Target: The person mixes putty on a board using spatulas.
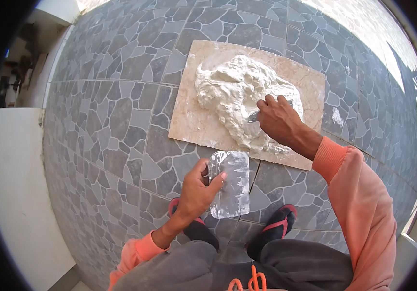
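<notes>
A large heap of wet white paste (232, 87) lies on a beige square board (184, 116) on the floor. My right hand (281, 119) is closed around a small metal scraper (253, 117), whose visible edge touches the paste at the heap's right part. Nearer to my body, my left hand (201, 189) grips a flat grey rectangular plate (232, 186) by its left side, thumb on top. White smears cover parts of that plate, which is held just below the board's near edge.
The floor (116, 121) has a grey stone-pattern tile. My feet in dark socks and red-strapped sandals (278, 225) are below the board. A pale wall (19, 184) stands at the left, and a white splash (337, 116) marks the tiles right of the board.
</notes>
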The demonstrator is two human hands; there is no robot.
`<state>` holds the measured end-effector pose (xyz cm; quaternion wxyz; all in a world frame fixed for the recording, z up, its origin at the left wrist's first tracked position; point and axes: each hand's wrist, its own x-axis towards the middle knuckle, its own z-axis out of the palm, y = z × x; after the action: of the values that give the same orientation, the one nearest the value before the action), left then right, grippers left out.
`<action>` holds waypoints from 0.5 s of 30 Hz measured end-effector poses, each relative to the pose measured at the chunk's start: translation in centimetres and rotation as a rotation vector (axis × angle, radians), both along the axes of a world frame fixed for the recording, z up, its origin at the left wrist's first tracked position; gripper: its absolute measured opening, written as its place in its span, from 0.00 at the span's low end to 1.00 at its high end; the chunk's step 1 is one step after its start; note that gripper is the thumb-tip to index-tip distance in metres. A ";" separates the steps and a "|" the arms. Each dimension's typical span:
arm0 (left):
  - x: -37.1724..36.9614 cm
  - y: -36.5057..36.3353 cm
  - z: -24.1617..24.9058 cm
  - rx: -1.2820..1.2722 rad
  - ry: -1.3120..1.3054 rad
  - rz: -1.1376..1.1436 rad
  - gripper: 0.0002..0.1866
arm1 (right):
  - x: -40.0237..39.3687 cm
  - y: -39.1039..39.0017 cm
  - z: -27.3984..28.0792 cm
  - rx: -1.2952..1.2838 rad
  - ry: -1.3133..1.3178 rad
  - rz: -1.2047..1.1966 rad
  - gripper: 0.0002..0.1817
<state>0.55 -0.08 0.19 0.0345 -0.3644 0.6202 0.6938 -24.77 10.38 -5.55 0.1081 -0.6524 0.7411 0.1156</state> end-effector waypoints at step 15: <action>-0.1 -0.1 -0.3 -0.006 0.013 0.006 0.13 | 0.8 -0.9 -1.7 -0.055 0.036 0.025 0.09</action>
<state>0.46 -0.20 -0.10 0.0275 -0.3617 0.6214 0.6944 -23.95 9.49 -7.30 0.0753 -0.6621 0.7377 0.1085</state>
